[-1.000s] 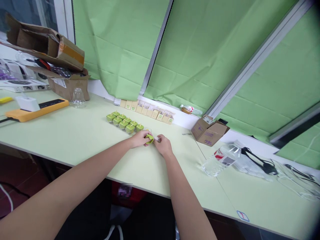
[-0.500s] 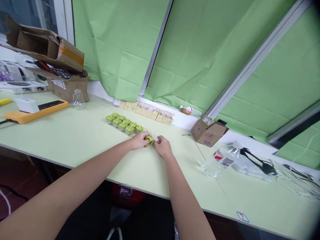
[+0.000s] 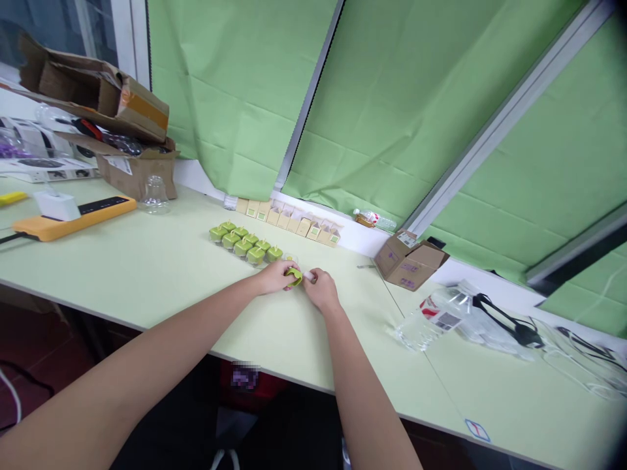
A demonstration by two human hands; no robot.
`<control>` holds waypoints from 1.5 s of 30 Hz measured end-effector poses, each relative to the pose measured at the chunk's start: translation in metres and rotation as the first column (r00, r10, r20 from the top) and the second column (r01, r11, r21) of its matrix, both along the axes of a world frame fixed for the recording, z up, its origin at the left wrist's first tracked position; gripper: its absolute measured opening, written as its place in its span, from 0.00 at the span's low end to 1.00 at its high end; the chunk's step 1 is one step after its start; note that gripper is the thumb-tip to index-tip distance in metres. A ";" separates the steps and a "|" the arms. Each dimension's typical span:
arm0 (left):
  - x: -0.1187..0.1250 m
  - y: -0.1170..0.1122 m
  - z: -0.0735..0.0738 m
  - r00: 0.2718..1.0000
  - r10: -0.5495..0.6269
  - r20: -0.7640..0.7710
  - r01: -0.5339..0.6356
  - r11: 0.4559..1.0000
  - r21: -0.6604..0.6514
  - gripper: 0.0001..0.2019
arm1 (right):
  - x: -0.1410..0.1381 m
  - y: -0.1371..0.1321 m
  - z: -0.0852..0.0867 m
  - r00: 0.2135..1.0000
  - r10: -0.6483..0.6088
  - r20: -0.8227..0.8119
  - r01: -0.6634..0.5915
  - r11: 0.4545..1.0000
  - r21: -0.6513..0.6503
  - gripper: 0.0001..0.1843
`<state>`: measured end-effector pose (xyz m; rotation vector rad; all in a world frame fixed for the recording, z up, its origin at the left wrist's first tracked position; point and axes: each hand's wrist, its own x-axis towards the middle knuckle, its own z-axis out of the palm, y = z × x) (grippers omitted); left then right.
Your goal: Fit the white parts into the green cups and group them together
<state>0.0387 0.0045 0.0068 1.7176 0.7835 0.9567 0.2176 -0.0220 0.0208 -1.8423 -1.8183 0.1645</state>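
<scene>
My left hand (image 3: 274, 277) is closed on a small green hollow piece (image 3: 295, 277), whose curved rim faces right. Between the fingertips of my right hand (image 3: 322, 289) is a small whitish piece (image 3: 309, 276), pinched just right of the green piece; its kind is too small to make out. Both hands are just above the pale table, close together. Behind my left hand stand several green square-topped items (image 3: 243, 247) in clear holders, each with a little stem on top. A small clear holder (image 3: 290, 259) is partly hidden by my left fingers.
Small tan boxes (image 3: 289, 219) line the wall. Leftward are an orange power strip (image 3: 73, 220), a clear plastic dome (image 3: 155, 196) and stacked cardboard boxes (image 3: 134, 173). On the right are an open carton (image 3: 410, 261), a large clear bottle (image 3: 434, 316) and a black cable (image 3: 512, 323).
Both hands keep their holds on the green piece and the whitish piece, still side by side. The whole view has shifted slightly; nothing on the table has visibly moved.
</scene>
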 end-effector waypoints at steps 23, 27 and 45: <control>-0.001 0.002 -0.003 1.000 -0.010 -0.017 0.011 1.000 0.030 0.11 | 0.000 0.002 -0.001 1.000 0.009 0.008 -0.009 1.000 0.011 0.14; -0.001 0.000 0.000 1.000 -0.011 -0.023 0.011 1.000 0.018 0.11 | 0.000 0.003 -0.001 1.000 0.011 0.009 -0.011 1.000 0.011 0.13; -0.001 0.005 -0.006 0.998 0.004 -0.070 0.001 0.997 0.083 0.11 | 0.002 0.004 -0.002 1.000 0.010 0.014 -0.010 1.000 0.008 0.15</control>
